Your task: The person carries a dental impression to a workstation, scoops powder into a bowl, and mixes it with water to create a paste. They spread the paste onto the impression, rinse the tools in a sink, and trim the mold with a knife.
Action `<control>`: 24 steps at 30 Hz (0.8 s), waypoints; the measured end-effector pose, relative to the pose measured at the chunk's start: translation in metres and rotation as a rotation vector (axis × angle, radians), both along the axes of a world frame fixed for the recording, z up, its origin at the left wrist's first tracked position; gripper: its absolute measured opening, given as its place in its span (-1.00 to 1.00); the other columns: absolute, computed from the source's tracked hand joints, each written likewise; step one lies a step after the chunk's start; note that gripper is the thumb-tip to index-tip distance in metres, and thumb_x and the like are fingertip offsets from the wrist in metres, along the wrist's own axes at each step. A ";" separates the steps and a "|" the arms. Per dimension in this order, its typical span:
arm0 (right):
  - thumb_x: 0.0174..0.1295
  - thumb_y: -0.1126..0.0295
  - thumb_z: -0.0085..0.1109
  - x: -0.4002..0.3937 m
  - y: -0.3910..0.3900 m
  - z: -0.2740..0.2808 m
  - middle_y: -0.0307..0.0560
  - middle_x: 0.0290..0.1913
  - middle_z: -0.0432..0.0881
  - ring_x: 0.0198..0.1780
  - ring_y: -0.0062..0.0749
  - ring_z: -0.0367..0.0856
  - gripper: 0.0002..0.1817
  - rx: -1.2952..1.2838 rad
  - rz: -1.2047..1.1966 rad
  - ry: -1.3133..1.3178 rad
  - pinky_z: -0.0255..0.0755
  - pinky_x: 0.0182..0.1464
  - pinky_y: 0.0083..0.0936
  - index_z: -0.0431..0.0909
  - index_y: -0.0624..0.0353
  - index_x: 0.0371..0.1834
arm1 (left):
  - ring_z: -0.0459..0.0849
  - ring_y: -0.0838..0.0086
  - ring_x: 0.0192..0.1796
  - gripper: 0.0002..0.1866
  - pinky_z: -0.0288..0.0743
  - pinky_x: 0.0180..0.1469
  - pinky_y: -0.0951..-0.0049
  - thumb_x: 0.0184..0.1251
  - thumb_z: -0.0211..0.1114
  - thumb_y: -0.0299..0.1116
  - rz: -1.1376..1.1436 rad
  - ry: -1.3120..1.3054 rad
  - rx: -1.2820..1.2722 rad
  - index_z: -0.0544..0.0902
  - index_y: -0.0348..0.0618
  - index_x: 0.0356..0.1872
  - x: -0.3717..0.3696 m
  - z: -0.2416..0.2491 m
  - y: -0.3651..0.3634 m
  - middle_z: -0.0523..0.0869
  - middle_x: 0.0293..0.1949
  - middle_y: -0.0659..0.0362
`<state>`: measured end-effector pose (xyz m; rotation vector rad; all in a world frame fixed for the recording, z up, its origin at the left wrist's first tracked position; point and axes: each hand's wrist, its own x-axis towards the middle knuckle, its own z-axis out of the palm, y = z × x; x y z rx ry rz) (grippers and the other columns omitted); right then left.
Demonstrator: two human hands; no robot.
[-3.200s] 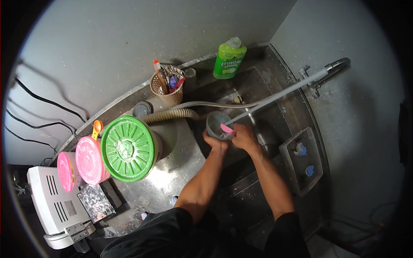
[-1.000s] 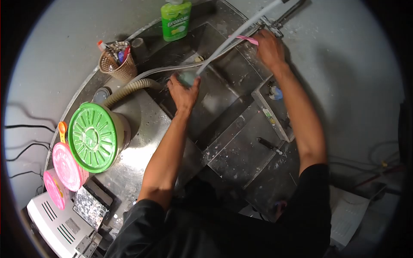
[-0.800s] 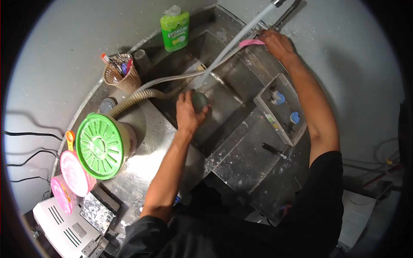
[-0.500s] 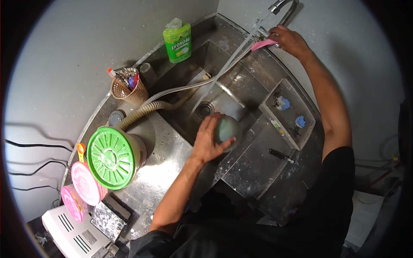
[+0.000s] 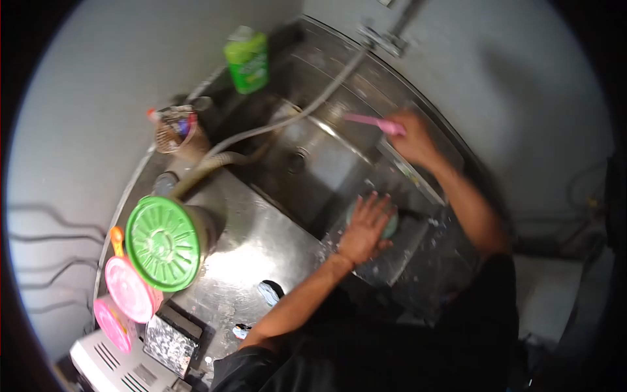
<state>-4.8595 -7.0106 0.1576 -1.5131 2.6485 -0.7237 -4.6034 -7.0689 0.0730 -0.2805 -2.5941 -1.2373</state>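
Note:
My left hand (image 5: 366, 232) is over a pale green rounded bowl (image 5: 390, 227), fingers on one side and thumb on the other. Most of the bowl is hidden beneath the palm; it is on or just above the ledge (image 5: 405, 251) beside the sink. In my right hand (image 5: 413, 140) is a pink spatula (image 5: 367, 119), its thin end pointing left over the sink basin's edge. That hand is blurred by motion above a shallow tray (image 5: 418, 175). Both the sink basin (image 5: 320, 170) and its drain lie left of the spatula.
A grey hose (image 5: 313, 104) runs from the tap fitting (image 5: 382, 40) across the basin. Left stand a green soap bottle (image 5: 248, 62), a woven tool cup (image 5: 177, 134), a green-lidded bucket (image 5: 163, 243) and pink-lidded tubs (image 5: 134, 289). A black-and-white block (image 5: 171, 340) sits near a white machine (image 5: 117, 362).
My left hand has carried the bowl from the basin right to the ledge. My right hand has left the tap with the spatula, coming nearer. The water stream no longer shows. The view has shifted.

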 end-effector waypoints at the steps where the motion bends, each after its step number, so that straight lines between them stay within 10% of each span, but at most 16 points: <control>1: 0.01 0.60 0.25 0.023 0.000 0.005 0.05 -0.22 0.59 -0.22 -0.06 0.62 -0.72 -0.060 -0.100 -0.182 0.48 -0.24 -0.34 0.62 0.19 -0.15 | 0.02 -0.09 0.56 -0.05 -0.06 0.54 -0.18 -0.02 0.54 -0.16 0.021 0.012 0.038 0.27 -0.09 0.45 0.000 0.007 0.000 0.16 0.50 -0.06; 11: 0.11 0.56 0.19 0.152 -0.252 0.080 -0.02 -0.32 0.56 -0.36 -0.17 0.57 -0.88 -0.588 0.357 -0.010 0.45 -0.32 -0.32 0.63 0.22 -0.28 | 0.18 -0.20 0.43 -0.41 0.20 0.44 -0.13 0.10 0.42 -0.30 0.255 0.058 0.142 0.50 -0.26 0.17 0.049 0.046 0.005 0.27 0.34 -0.20; 15: 0.08 0.42 0.21 0.174 -0.344 0.052 0.07 -0.36 0.63 -0.34 0.05 0.64 -0.88 -0.038 0.348 0.124 0.50 -0.27 -0.07 0.63 0.18 -0.32 | 0.53 0.00 0.16 -0.57 0.44 0.22 0.07 0.05 0.42 -0.33 0.166 -0.117 0.162 0.59 -0.28 -0.03 0.084 0.056 -0.004 0.55 0.05 -0.07; 17: 0.13 0.39 0.23 0.193 -0.357 0.039 0.07 -0.37 0.65 -0.31 0.00 0.67 -0.85 0.046 0.294 0.207 0.54 -0.24 -0.13 0.64 0.20 -0.27 | 0.65 0.06 -0.01 -0.61 0.52 0.08 0.13 0.04 0.41 -0.34 0.089 -0.196 0.131 0.61 -0.28 -0.09 0.108 0.073 -0.006 0.64 -0.13 0.00; 20: 0.22 0.27 0.18 0.210 -0.344 0.066 0.38 0.14 0.49 0.17 0.19 0.53 -0.55 0.116 0.275 0.118 0.48 0.17 -0.03 0.50 0.23 0.15 | 0.70 0.06 -0.18 -0.67 0.59 -0.11 0.15 0.05 0.40 -0.34 0.124 -0.276 0.092 0.64 -0.25 -0.15 0.146 0.080 -0.019 0.68 -0.22 -0.02; 24: 0.18 0.41 0.22 0.204 -0.253 0.092 0.21 -0.19 0.56 -0.15 0.01 0.62 -0.72 -0.276 0.287 0.151 0.54 -0.10 -0.16 0.56 0.34 -0.09 | 0.71 0.06 -0.26 -0.71 0.57 -0.23 0.18 0.10 0.47 -0.28 0.672 -0.429 0.125 0.62 -0.24 -0.26 0.200 0.083 -0.067 0.69 -0.36 -0.04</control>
